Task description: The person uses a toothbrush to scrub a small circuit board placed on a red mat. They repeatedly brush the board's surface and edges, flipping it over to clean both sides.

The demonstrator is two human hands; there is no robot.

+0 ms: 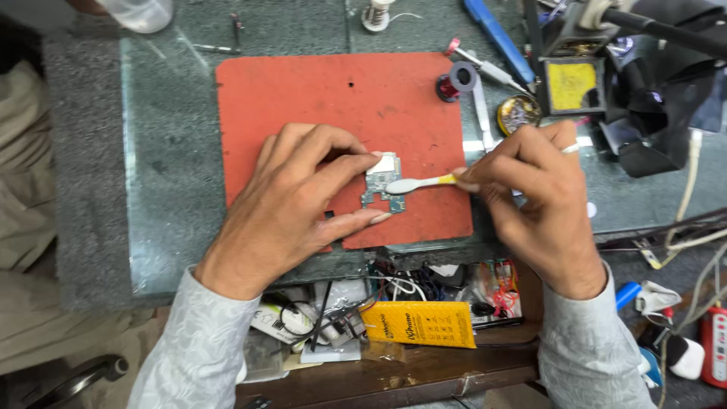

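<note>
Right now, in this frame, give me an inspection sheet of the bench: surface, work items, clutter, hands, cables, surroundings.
Surface: glass-topped bench with a red mat lying on it.
Work items: small circuit board on the mat; toothbrush with its head over the board.
Clutter: solder spool, blue tool, round tin, yellow sponge holder, yellow packet on the shelf below.
Hands: left hand pins the board with its fingertips; right hand grips the toothbrush handle, ring on one finger.
Cables: tangled wires under the glass; white leads at the right edge.
Surroundings: black fabric top right; a person's beige clothing at left.
</note>
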